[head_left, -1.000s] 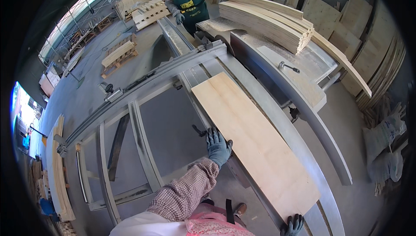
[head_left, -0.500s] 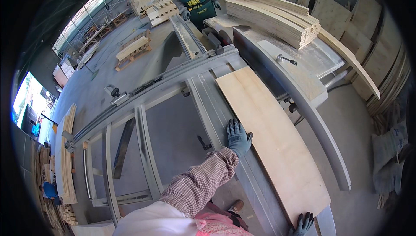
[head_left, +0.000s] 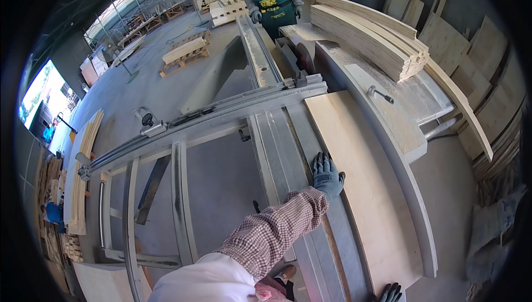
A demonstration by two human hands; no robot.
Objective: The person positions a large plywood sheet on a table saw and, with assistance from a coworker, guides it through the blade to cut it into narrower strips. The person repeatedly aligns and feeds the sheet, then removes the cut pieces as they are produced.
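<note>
A long, pale plywood board lies flat on the grey metal saw table, its right edge along the long metal fence. My left hand, in a grey-blue glove with dark fingertips, rests flat at the board's left edge. Its fingers are stretched out toward the far end, and the thumb reaches the board's edge. At the board's near end is my right hand, gloved alike, with fingers extended and slightly apart. The picture's lower edge cuts off the rest of that hand.
A dark, red-marked saw blade shows beyond the board's far end. Stacked curved wooden strips lie right of the fence, near a metal-handled tool. An aproned co-worker stands at the far end. An open metal frame extends left.
The board has shifted right, up to the fence, and both hands have moved along with it. My view has also shifted. The co-worker stays at the far end.
</note>
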